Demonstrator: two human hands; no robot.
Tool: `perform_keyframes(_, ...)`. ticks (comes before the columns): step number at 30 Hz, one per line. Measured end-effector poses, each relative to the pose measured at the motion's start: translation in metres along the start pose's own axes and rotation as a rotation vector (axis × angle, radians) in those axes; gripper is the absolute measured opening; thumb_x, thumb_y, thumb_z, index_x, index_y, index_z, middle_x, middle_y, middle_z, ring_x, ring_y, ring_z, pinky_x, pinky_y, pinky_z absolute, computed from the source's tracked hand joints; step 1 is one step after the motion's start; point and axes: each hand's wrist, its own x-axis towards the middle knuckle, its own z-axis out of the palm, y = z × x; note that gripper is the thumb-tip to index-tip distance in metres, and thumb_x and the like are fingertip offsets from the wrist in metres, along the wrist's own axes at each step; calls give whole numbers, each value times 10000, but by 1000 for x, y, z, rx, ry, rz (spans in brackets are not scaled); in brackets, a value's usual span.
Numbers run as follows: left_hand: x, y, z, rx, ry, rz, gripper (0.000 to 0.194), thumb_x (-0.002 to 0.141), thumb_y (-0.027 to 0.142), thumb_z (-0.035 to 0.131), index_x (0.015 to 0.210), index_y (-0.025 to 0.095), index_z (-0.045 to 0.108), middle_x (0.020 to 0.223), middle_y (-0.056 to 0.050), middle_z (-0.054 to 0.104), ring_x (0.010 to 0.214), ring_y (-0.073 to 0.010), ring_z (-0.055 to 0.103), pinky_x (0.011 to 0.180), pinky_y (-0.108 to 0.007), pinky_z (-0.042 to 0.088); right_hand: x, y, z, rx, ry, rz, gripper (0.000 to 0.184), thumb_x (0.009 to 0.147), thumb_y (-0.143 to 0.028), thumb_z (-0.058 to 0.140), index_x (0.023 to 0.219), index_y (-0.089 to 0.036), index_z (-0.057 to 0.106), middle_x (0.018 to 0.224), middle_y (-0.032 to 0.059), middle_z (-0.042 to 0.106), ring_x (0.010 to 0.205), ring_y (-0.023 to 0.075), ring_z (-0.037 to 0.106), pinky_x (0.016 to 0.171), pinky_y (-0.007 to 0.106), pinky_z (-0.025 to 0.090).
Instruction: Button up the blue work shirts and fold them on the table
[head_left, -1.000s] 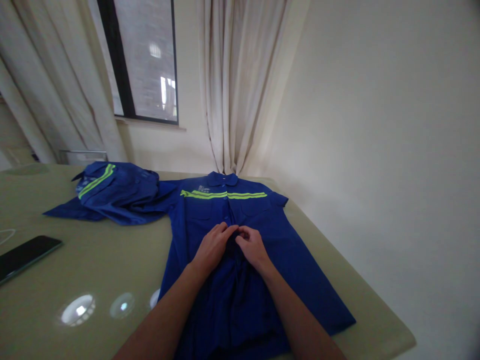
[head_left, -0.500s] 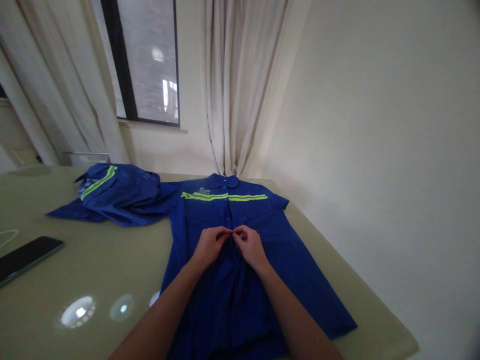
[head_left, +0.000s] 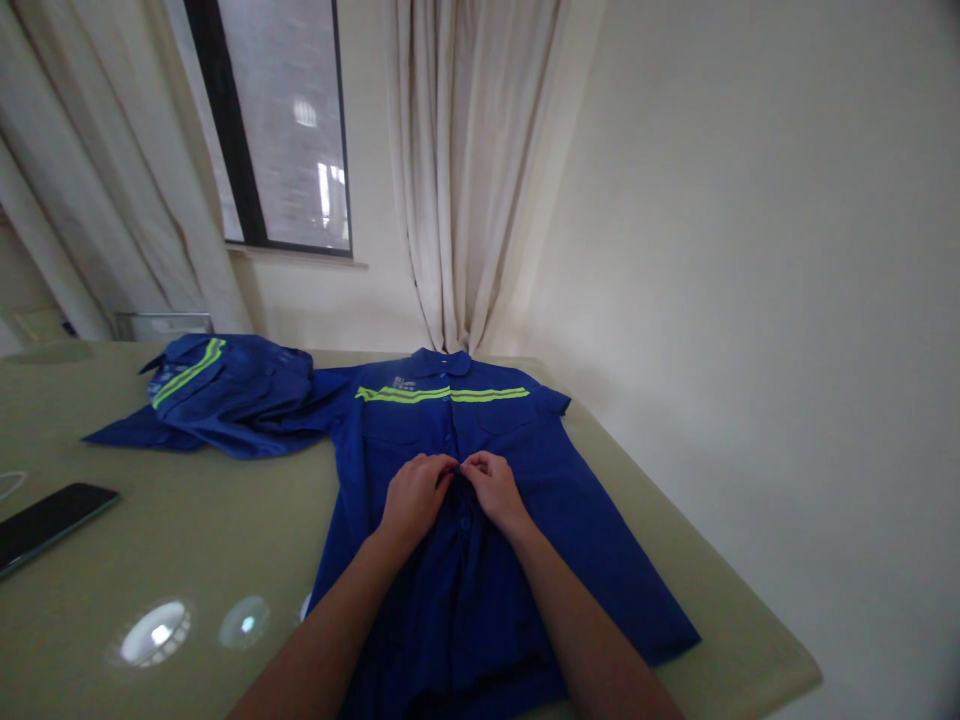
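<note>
A blue work shirt (head_left: pixel 600 560) with yellow-green reflective stripes lies spread on the table, its collar at the far side. My left hand (head_left: pixel 414 500) pinches the front placket at mid-chest, below the stripe. Close beside it my right hand (head_left: pixel 491 488) pinches the same placket from the other side, the fingertips nearly meeting. Cloth is bunched up between the fingers; whether a button is among them is hidden. Below the hands the front hangs in folds, with a button showing on it.
A crumpled second blue garment (head_left: pixel 232 390) with a reflective stripe lies at the far left. A dark phone (head_left: pixel 56 522) and a white cable (head_left: pixel 11 485) rest on the left of the glossy table (head_left: pixel 225 540). The white wall (head_left: pixel 750 300) stands along the right side.
The view has shifted slightly. Both hands still pinch the placket; the fingers have moved a little and the cloth between them is more bunched.
</note>
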Motion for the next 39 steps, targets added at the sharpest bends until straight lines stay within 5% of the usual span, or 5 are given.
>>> perform_keyframes(15,-9,10,-2,438,-95,141,267,1017,200,444,1163,275,655,1034,-48,705,990,-213,648,810,-301,473,-2,-7,-8,5,-65,44,222,844,-312,608,734,-151,716,532,-21,590,465,112,500,490,220,365)
perform_keyframes(25,-40,-9,-4,371,-153,119,540,1026,361,351,1555,262,393,1591,-59,465,1486,-287,382,1222,-571,247,-169,-28,-60,-483,-275,-510,565,738,-525,846,1212,-294,642,1200,37,657,1070,234,603,939,322,470)
perform_keyframes(27,-40,-12,-3,363,-175,112,549,1026,356,323,1561,247,386,1604,-54,439,1505,-277,355,1235,-579,224,-195,-12,-61,-649,-217,-553,327,889,-330,737,1202,-315,647,1142,21,674,1042,215,605,960,328,451)
perform_keyframes(31,-37,-11,-5,333,-151,107,519,1012,275,322,1507,246,475,1572,-59,488,1473,-253,416,1232,-543,264,-207,7,-63,-794,-125,-517,199,907,-99,608,1004,-261,671,955,19,676,904,189,608,859,295,460)
perform_keyframes(39,-38,-6,-8,281,-113,174,416,1015,263,369,1334,219,632,1448,-93,621,1359,-241,553,1197,-497,342,-214,-3,-44,-742,-83,-581,472,882,-482,728,1297,-303,593,1146,43,685,1018,250,612,955,359,438)
